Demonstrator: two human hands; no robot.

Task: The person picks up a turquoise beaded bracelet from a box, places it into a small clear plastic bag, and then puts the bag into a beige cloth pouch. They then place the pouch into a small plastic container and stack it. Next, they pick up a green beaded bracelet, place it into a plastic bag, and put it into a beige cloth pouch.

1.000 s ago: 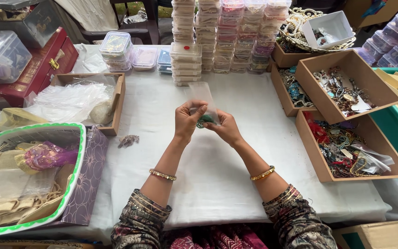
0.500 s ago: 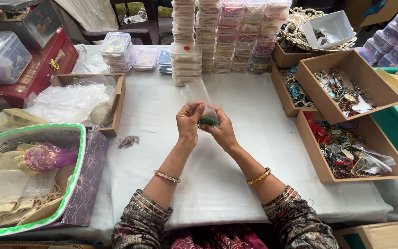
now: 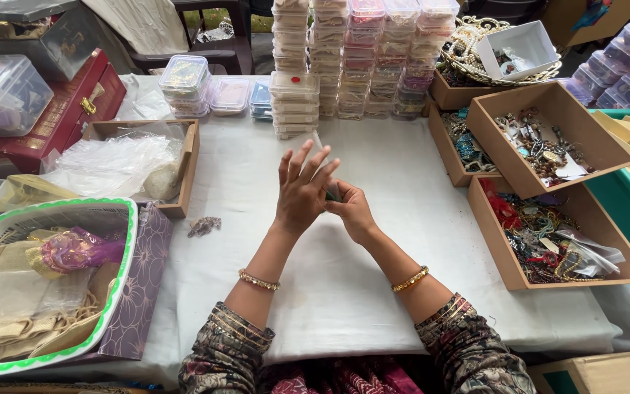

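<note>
The small dark green item point(image 3: 333, 195) is almost wholly hidden: only a sliver shows between the two hands, above the white tablecloth point(image 3: 373, 263) at mid-table, and its kind cannot be made out. The left hand point(image 3: 302, 191) is spread, fingers fanned upward, its palm pressed against the item. The right hand point(image 3: 351, 211) is curled about the item from the other side; whether it truly grips it cannot be told. A thin clear strip point(image 3: 318, 140) rises behind the left fingers, too faint to identify.

Packages: tall stacks of clear lidded boxes point(image 3: 362, 58) stand at the far edge, contents pink and pale. Three open brown cardboard trays point(image 3: 548, 98) of tangled jewellery sit to the right; the pieces are too small to sort. A white and green plastic basket point(image 3: 122, 292) at near left, cut off by the frame, holds gold fabric pouches point(image 3: 23, 292). A red case point(image 3: 74, 109) lies at far left, partly covered.
</note>
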